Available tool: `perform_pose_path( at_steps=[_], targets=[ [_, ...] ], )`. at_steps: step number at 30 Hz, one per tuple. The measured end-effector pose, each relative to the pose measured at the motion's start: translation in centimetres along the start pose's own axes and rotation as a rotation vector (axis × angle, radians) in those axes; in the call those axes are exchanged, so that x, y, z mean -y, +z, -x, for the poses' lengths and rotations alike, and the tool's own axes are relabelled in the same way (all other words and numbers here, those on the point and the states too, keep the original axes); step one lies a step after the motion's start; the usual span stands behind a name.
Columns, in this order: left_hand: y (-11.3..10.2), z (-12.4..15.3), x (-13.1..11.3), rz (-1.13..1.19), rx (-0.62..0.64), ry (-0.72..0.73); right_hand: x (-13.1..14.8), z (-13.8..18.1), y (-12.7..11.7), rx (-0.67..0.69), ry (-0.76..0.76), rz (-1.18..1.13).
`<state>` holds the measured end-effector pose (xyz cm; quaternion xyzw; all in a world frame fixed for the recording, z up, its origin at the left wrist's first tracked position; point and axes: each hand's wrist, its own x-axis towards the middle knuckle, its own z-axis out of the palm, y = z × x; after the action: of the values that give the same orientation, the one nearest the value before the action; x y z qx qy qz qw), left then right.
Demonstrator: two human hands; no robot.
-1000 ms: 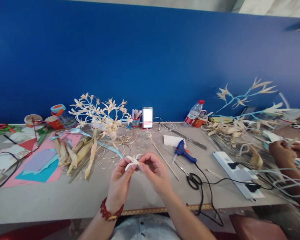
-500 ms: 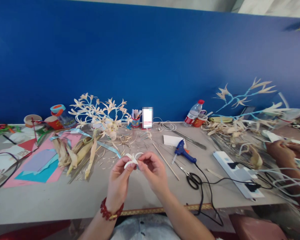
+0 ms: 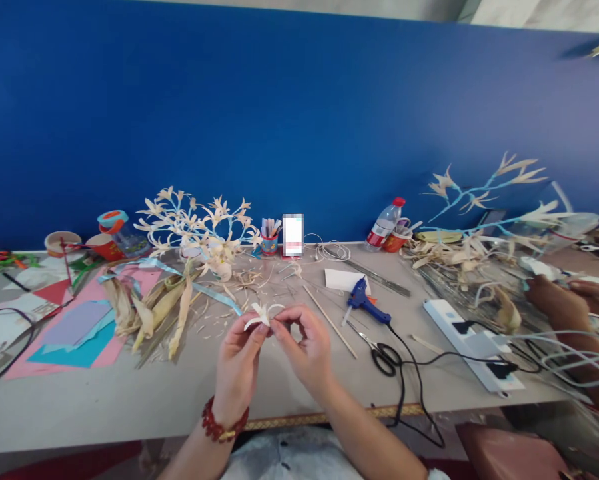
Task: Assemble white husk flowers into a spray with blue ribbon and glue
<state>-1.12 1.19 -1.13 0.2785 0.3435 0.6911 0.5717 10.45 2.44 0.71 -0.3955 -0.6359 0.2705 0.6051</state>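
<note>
Head view. I am holding a small husk flower [image 3: 260,315] above the table [image 3: 129,393], in front of my chest. My left hand [image 3: 239,367] is closing its grip on the base of the flower, thumb and forefinger pinched under the petals, so the pale petals are fanning upward and staying clear of my fingers. My right hand [image 3: 302,343] is closing its grip on the same base from the other side, fingertips meeting those of the left; this two-sided pinch is keeping the thin piece from twisting. A red bead bracelet [image 3: 220,427] is sitting on my left wrist.

To the right of my hands, a blue glue gun [image 3: 364,303] is lying on the table with its cord running toward the white power strip [image 3: 472,343], within easy reach of the right hand. Black-handled scissors [image 3: 382,357] are lying just beside it, and a thin wooden stick [image 3: 329,321] is lying between the gun and my hands. To the left, dried husk leaves [image 3: 159,310] are lying beside coloured paper sheets [image 3: 74,330], near the left hand. A finished flower branch [image 3: 194,223] is standing at the back, against the blue wall [image 3: 299,120]. At the far right, another person's hand [image 3: 554,300] is working on separate material, well apart from mine.
</note>
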Motion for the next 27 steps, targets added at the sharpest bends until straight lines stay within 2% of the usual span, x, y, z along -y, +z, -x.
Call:
perform_pose_path(
  at_steps=[4,9,14,18,23,27],
  targets=[
    [-0.04,-0.12,-0.49,0.052,0.066,-0.089,-0.1,-0.14,-0.26,0.068,0.088,-0.093],
    [0.18,-0.01,-0.93,0.025,0.112,-0.075,-0.22,-0.14,-0.31,0.079,0.182,-0.179],
    [0.37,0.09,-0.79,-0.025,0.097,-0.027,-0.42,-0.03,-0.38,0.066,0.178,-0.154],
    [0.27,0.1,-0.61,-0.048,0.064,-0.017,-0.54,-0.13,-0.38,0.079,0.225,-0.267],
    [0.05,0.14,-0.49,-0.037,0.036,-0.033,-0.37,-0.57,-0.63,0.155,0.356,-0.428],
    [-0.12,0.07,-0.39,-0.021,0.047,-0.039,-0.37,-0.88,-0.99,0.215,0.389,-0.482]
  ],
)
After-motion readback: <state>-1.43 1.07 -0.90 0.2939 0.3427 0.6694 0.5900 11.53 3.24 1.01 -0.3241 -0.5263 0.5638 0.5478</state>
